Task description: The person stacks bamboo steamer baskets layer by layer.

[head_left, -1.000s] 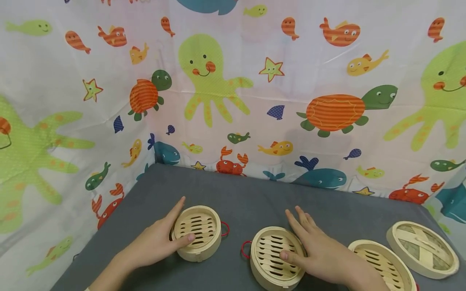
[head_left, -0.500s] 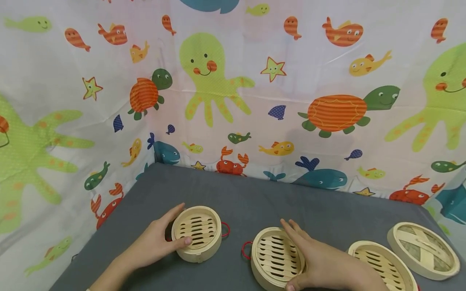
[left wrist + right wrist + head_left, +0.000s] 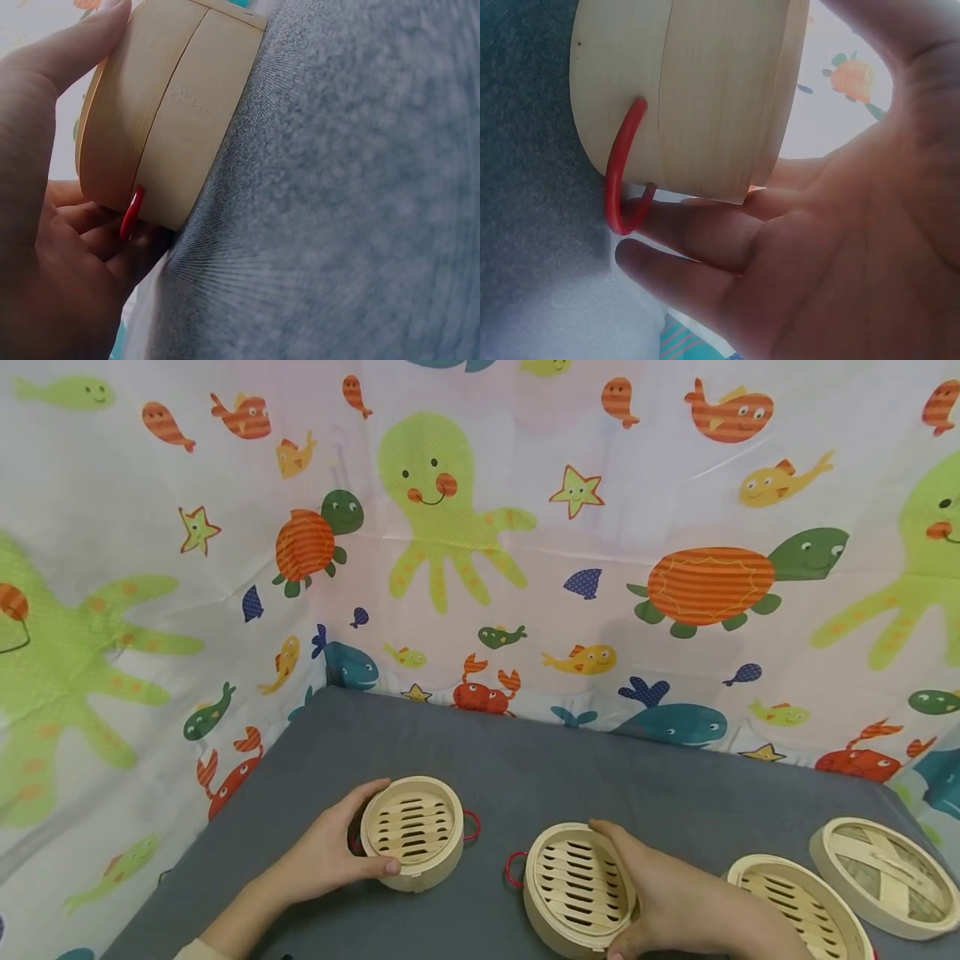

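Observation:
On the grey cloth, my left hand (image 3: 328,853) grips the left bamboo steamer basket (image 3: 414,823), its thumb across the near side and its fingers at the far left. In the left wrist view, a red loop (image 3: 132,214) lies against those fingers. My right hand (image 3: 675,893) holds the second bamboo steamer basket (image 3: 576,878) from the right, thumb by the near rim and fingers on the far side. The right wrist view has this basket's red loop (image 3: 617,169) above the fingers (image 3: 697,225). Both baskets sit slatted side up, a gap between them.
To the right, partly behind my right forearm, stands another slatted steamer basket (image 3: 795,906). A woven bamboo lid (image 3: 885,877) with a cross strip lies beside it. A sea-animal curtain (image 3: 525,552) borders the grey cloth (image 3: 450,735) at the back and left.
Both thumbs have come off the slats to the baskets' near sides, and my hands have closed round the baskets. The head view has shifted slightly; the baskets stay about where they were.

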`<state>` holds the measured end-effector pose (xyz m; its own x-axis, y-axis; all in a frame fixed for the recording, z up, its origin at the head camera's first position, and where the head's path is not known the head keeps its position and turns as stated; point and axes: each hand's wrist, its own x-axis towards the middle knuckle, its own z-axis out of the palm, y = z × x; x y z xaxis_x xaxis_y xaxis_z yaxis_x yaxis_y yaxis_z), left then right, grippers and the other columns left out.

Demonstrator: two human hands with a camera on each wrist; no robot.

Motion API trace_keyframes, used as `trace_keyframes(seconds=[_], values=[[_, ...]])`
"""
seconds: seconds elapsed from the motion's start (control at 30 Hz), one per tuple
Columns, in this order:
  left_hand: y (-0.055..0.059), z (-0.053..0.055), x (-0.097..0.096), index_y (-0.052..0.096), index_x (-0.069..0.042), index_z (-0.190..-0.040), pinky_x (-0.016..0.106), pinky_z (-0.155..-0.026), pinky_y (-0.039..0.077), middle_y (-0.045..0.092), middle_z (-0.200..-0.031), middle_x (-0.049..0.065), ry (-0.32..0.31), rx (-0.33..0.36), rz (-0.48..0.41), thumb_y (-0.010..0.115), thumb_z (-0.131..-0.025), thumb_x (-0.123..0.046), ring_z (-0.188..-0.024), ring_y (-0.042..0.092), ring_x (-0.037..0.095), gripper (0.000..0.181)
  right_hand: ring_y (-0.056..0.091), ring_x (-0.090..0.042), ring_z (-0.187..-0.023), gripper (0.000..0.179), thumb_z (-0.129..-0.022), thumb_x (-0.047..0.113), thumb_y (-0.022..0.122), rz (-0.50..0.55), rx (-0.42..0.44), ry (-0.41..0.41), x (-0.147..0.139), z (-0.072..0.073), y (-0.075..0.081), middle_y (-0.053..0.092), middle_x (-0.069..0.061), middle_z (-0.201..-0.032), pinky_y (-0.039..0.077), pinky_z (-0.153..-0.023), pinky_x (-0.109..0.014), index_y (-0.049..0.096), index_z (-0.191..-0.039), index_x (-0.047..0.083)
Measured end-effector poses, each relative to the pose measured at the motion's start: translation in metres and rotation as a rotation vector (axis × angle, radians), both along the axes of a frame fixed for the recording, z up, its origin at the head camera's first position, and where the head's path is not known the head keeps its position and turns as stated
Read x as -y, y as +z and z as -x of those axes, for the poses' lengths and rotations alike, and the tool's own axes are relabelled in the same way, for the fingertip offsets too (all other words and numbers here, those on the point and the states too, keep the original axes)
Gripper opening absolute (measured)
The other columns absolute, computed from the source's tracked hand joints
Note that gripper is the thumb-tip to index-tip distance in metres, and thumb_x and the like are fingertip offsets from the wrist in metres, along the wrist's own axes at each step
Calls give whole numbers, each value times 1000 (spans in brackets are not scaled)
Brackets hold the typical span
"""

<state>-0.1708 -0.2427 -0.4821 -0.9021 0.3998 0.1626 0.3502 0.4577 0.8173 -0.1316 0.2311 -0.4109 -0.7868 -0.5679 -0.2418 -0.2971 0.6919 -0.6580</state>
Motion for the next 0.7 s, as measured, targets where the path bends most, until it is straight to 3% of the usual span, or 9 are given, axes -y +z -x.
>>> trace_keyframes(seconds=[0.17,0.43,0.7], values=[[3,0,5,33,-7,-170,32,-107,51,53,-160,6,-15,-7,30,100,-81,-39,-139,57,27,116,53,-33,-135,135,-66,51,105,33,-8,22,3,5,1,50,-18,-154,51,-104,-39,25,-168,9],[4,-3,11,32,-12,-171,39,-113,48,48,-164,4,-13,-29,60,102,-78,-39,-145,52,29,119,58,-26,-129,129,-67,58,101,-44,-90,12,9,5,1,52,-5,-154,55,-99,-46,30,-168,18],[1,-2,3,35,-17,-171,39,-112,48,44,-165,2,-24,-42,47,101,-78,-43,-145,51,28,116,50,-29,-145,124,-76,57,96,-48,-133,18,3,2,-3,45,-2,-165,50,-112,-51,30,-170,13]])
